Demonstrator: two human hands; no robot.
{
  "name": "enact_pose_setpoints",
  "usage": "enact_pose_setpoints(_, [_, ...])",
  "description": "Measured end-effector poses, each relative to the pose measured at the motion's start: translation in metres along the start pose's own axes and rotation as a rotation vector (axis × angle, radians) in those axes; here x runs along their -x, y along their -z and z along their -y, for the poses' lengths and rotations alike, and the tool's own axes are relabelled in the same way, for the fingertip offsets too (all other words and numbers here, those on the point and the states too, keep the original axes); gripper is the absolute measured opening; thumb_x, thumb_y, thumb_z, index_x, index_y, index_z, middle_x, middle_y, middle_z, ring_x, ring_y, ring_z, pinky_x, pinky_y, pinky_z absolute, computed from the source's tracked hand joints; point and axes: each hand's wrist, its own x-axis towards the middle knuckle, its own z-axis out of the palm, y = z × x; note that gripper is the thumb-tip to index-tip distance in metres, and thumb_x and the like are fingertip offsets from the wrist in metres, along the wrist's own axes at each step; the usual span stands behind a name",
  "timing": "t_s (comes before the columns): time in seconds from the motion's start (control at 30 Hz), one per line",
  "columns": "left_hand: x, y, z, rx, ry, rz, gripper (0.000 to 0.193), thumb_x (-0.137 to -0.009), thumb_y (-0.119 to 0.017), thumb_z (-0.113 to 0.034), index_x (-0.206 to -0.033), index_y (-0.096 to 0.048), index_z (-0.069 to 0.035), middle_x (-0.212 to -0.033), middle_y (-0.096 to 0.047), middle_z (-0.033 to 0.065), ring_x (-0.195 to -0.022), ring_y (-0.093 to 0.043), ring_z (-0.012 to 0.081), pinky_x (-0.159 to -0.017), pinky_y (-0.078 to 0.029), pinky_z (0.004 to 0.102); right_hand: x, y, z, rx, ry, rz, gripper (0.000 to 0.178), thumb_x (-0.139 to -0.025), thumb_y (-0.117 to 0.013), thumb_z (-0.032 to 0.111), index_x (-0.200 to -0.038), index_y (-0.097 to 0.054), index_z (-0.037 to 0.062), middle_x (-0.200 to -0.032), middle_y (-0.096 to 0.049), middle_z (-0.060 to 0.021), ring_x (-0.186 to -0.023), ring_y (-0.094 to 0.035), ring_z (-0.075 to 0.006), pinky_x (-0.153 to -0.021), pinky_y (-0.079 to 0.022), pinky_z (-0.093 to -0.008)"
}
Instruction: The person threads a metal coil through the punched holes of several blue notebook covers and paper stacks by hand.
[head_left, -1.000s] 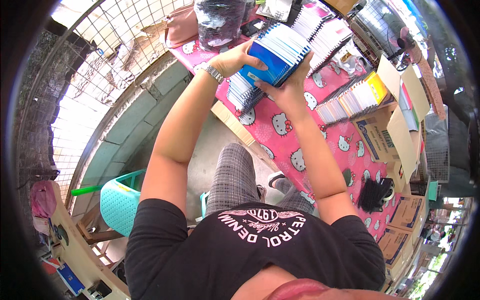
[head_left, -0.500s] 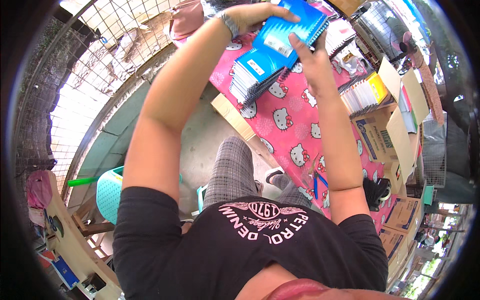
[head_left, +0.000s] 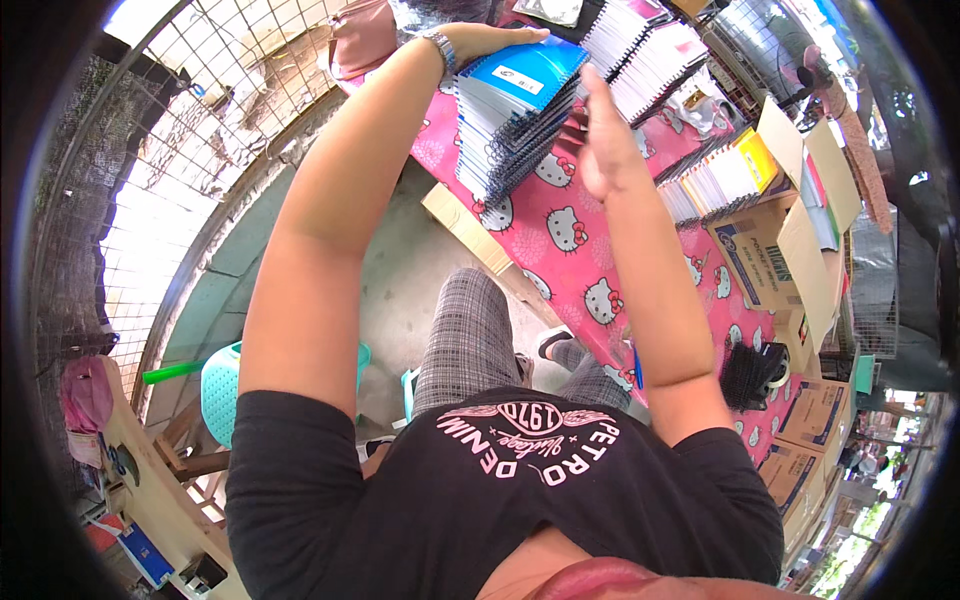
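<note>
A tall stack of spiral notebooks (head_left: 525, 80) with blue covers stands on the pink table, its black coils facing right and toward me. My left hand (head_left: 492, 40) lies with straight fingers along the far left edge of the top notebook. On the stack's right side, my right hand (head_left: 608, 140) is upright and open, its thumb near the top cover's corner. Some of its fingers are partly hidden beside the coils. Neither hand is wrapped around a notebook.
The pink patterned tablecloth (head_left: 570, 290) covers the table. More spiral notebooks (head_left: 650, 65) stand behind, and yellow-covered ones (head_left: 725, 175) lie at right beside an open cardboard box (head_left: 765, 250). A black mesh item (head_left: 748, 375) rests near my right elbow. A turquoise stool (head_left: 222, 385) is at left.
The blue notebooks that were held tilted above the stack now lie level on it. My hands have moved slightly left, from gripping them to lying flat against the stack's sides.
</note>
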Motion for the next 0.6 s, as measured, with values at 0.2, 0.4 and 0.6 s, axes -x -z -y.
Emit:
enact_pose_setpoints(0.2, [-0.012,0.004,0.006,0.135,-0.020,0.025,0.069,-0.081,-0.061,-0.071,-0.108,-0.066,-0.007,-0.098,-0.072,0.0048,-0.077,-0.069,0.0115,-0.070,-0.059,0.0294,-0.021,-0.005,-0.018,-0.511,-0.139,0.032,0.079,-0.094,-0.030,0.067,-0.141,-0.040,0.0052,-0.141,-0.044,-0.0206,-0.130,-0.042,-0.0363,-0.110,-0.033,-0.0520])
enact_pose_setpoints(0.4, [-0.005,-0.013,0.003,0.120,0.053,0.006,0.070,-0.078,-0.066,-0.067,-0.110,-0.065,-0.005,-0.096,-0.072,0.0068,-0.071,-0.069,0.0128,-0.064,-0.059,0.0283,-0.037,-0.032,-0.012,-0.539,-0.055,0.016,0.074,-0.094,-0.025,0.067,-0.133,-0.048,0.0088,-0.129,-0.057,-0.0139,-0.116,-0.056,-0.0314,-0.100,-0.044,-0.0497])
enact_pose_setpoints(0.6, [-0.027,0.034,0.038,0.308,0.124,0.038,0.096,-0.079,-0.041,-0.085,-0.123,-0.061,-0.002,-0.116,-0.068,0.0120,-0.098,-0.066,0.0171,-0.088,-0.053,0.0372,-0.028,-0.028,-0.019,-0.566,-0.017,0.043,0.079,-0.091,-0.030,0.072,-0.136,-0.045,0.0085,-0.134,-0.053,-0.0143,-0.121,-0.051,-0.0322,-0.103,-0.040,-0.0489])
